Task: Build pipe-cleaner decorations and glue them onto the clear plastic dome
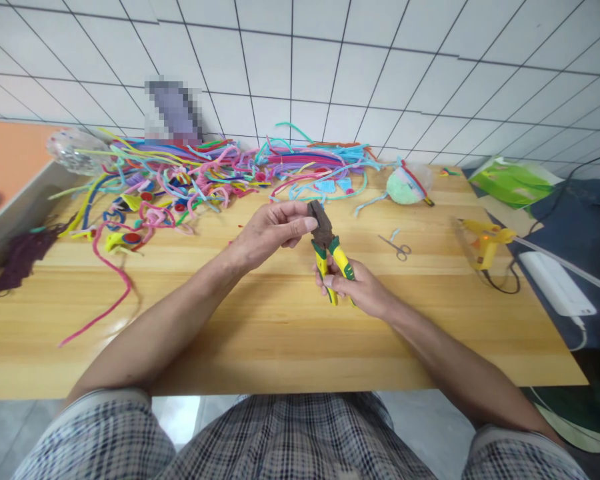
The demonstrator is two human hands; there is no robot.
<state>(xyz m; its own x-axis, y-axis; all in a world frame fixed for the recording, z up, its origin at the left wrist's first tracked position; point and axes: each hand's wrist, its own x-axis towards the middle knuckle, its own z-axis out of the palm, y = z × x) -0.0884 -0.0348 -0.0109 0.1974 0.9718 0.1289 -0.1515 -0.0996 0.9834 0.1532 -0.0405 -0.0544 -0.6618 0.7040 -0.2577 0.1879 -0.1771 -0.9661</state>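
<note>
Combination pliers with dark, rusty-looking jaws and yellow-green handles are held up over the middle of the wooden table. My right hand is closed around the handles, which stand a little apart. At the jaw end, my left hand pinches the tip of the pliers between thumb and fingers. Whether anything small sits in that pinch is hidden. Small scissors lie on the table to the right of the pliers, with a scrap of light blue beside them.
Tangled coloured pipe cleaners spread along the back of the table. A pink one trails forward at left. A yellow glue gun with its cord stands at right, near a white power bank. A mint fuzzy piece lies at the back.
</note>
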